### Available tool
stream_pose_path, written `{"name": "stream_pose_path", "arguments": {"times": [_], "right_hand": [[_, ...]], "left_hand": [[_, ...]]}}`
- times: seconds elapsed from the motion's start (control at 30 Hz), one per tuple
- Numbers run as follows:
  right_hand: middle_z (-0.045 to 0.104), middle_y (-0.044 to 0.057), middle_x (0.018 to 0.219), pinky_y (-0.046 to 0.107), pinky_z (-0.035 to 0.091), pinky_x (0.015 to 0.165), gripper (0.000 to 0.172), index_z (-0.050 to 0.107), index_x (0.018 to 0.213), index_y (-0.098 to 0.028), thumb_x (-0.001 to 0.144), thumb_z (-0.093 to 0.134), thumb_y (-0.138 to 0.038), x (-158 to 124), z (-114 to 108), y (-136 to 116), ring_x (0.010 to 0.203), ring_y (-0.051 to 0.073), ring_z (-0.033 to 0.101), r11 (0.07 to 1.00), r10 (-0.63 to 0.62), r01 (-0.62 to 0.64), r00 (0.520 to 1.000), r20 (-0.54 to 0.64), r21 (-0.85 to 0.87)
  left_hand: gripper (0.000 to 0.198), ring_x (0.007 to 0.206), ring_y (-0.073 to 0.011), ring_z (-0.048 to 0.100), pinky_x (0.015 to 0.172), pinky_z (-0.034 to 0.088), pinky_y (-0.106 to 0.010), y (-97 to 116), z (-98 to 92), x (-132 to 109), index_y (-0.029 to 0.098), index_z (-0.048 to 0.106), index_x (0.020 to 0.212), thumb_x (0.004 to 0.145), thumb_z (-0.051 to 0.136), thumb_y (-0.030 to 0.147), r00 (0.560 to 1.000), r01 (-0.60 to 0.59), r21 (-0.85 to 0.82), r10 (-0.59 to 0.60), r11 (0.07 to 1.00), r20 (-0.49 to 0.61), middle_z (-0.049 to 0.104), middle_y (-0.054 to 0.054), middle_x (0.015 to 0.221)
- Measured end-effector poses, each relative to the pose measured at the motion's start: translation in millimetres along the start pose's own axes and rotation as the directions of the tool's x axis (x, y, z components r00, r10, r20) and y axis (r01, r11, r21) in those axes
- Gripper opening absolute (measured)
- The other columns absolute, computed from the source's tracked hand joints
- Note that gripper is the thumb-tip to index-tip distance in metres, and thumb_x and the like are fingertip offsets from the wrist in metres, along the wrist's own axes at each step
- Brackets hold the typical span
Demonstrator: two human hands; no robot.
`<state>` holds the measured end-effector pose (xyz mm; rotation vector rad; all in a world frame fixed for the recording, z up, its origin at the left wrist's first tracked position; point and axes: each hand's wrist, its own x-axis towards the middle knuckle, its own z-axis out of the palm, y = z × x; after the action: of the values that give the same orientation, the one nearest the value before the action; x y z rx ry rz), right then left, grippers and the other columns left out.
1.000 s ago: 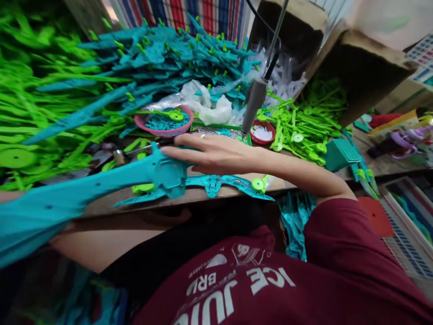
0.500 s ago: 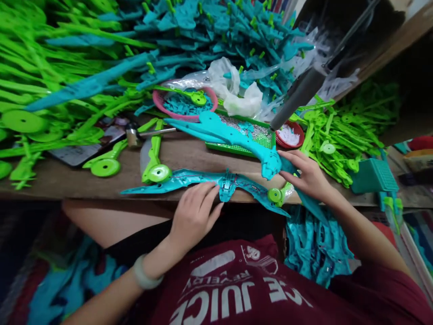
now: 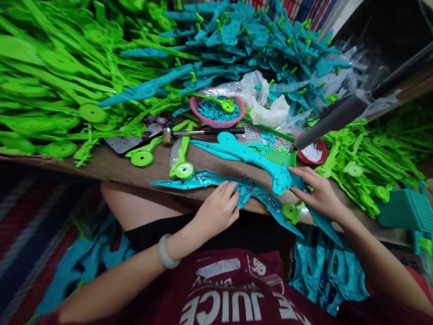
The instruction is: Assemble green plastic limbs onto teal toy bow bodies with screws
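Observation:
A blue plastic toy bow half (image 3: 203, 178), its inner side up, lies along the front edge of the bench. My left hand (image 3: 218, 207) is closed on its middle part, which the fingers partly cover. Above it and slightly farther back, my right hand (image 3: 316, 192) holds a second blue bow half (image 3: 250, 155), smooth outer side up, by its right portion. This piece is tilted, with its knobbed middle over the bench. A green arm with a round disc (image 3: 184, 169) touches the lower half's left side, and another green disc (image 3: 290, 212) sits near its right end.
Behind are a hammer (image 3: 168, 134), a pink basket (image 3: 193, 108) of small blue parts, a green tray (image 3: 293, 159) of screws and a red basket (image 3: 324, 155) of white pieces. A grey screwdriver (image 3: 331, 119) hangs at right. Green parts (image 3: 50, 90) and blue parts (image 3: 250, 49) are heaped behind.
The camera view has swung, shifting the scene to the right. The upper bow half has come down closer to the lower one. Both hands keep their holds.

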<state>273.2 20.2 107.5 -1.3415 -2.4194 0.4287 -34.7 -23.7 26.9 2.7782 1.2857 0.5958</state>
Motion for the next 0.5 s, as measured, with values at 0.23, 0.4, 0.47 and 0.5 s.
{"name": "stream_pose_path", "arguments": {"times": [0.23, 0.4, 0.47, 0.5], "right_hand": [[0.066, 0.011, 0.123, 0.039, 0.058, 0.092, 0.047, 0.055, 0.141, -0.026, 0.095, 0.061, -0.035, -2.6, -3.7, -6.2, 0.112, 0.026, 0.067, 1.000, 0.003, -0.003, 1.000, 0.004, -0.025], [0.066, 0.011, 0.123, 0.038, 0.059, 0.090, 0.047, 0.055, 0.141, -0.027, 0.095, 0.061, -0.034, 17.1, 16.0, -25.1, 0.107, 0.025, 0.069, 0.993, -0.120, 0.120, 0.986, 0.120, 0.003], [0.065, 0.011, 0.124, 0.038, 0.059, 0.090, 0.047, 0.055, 0.141, -0.027, 0.095, 0.060, -0.032, 25.6, 24.8, -30.6, 0.108, 0.025, 0.069, 0.986, -0.164, 0.163, 0.975, 0.153, 0.016], [0.065, 0.011, 0.124, 0.038, 0.060, 0.090, 0.047, 0.055, 0.142, -0.027, 0.095, 0.060, -0.031, 29.5, 28.5, -32.5, 0.108, 0.025, 0.069, 0.984, -0.180, 0.179, 0.970, 0.164, 0.019]], "left_hand": [[0.034, 0.121, -0.0342, 0.060, 0.114, 0.040, -0.048, 15.0, 8.2, -2.3, -0.003, 0.067, 0.116, 0.092, 0.051, 0.015, 1.000, -0.022, 0.155, 0.020, 0.988, 0.014, 0.067, -0.025, 0.122], [0.033, 0.120, -0.0338, 0.060, 0.116, 0.037, -0.050, 23.3, 10.4, 0.2, 0.000, 0.066, 0.118, 0.094, 0.051, 0.016, 0.995, 0.046, 0.150, -0.058, 0.988, 0.076, 0.068, -0.023, 0.119], [0.036, 0.123, -0.0325, 0.058, 0.117, 0.035, -0.050, 28.3, 11.0, -1.3, 0.003, 0.062, 0.125, 0.095, 0.049, 0.016, 0.992, 0.106, 0.148, -0.114, 0.983, 0.050, 0.068, -0.020, 0.121], [0.038, 0.125, -0.0321, 0.057, 0.117, 0.033, -0.049, 31.1, 11.4, -2.3, 0.004, 0.060, 0.129, 0.096, 0.049, 0.016, 0.990, 0.127, 0.144, -0.134, 0.981, 0.040, 0.068, -0.020, 0.122]]}}
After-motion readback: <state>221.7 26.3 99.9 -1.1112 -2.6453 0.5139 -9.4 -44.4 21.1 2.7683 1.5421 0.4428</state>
